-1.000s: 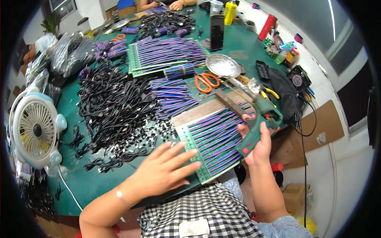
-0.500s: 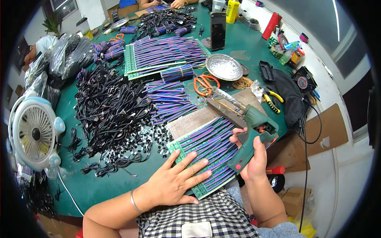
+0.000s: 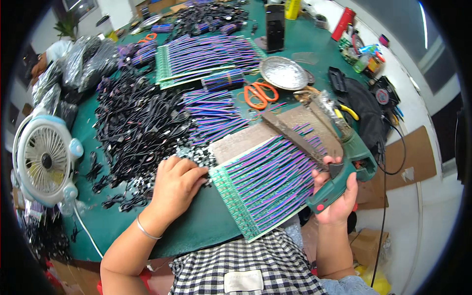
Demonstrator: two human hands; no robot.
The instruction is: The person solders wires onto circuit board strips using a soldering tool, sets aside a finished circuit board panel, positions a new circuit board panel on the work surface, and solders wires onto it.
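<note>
My right hand (image 3: 339, 204) grips a green soldering gun (image 3: 328, 195) by its handle, its tip end pointing away over the right side of the board. A green circuit-board panel (image 3: 231, 201) lies in front of me, with rows of purple, blue and black wires (image 3: 275, 182) across it. Above the wires runs a dark straight bar (image 3: 292, 135), its near end by my right fingers; I cannot tell what holds it. Left of the panel, my left hand (image 3: 178, 184) has its fingers curled together at a heap of small black-and-white connectors (image 3: 199, 155). Whatever is between those fingertips is hidden.
Black cables (image 3: 142, 123) are heaped at left, beside a white fan (image 3: 46, 160). Farther back lie a wired panel (image 3: 206, 56), a phone (image 3: 275, 29), a shiny metal dish (image 3: 284, 73) and orange-handled scissors (image 3: 260, 95). Yellow-handled pliers (image 3: 350, 113) lie behind the gun.
My left hand has lifted off the panel and moved left to the connectors, its fingers now curled. My right hand has shifted right with the soldering gun, uncovering more wires.
</note>
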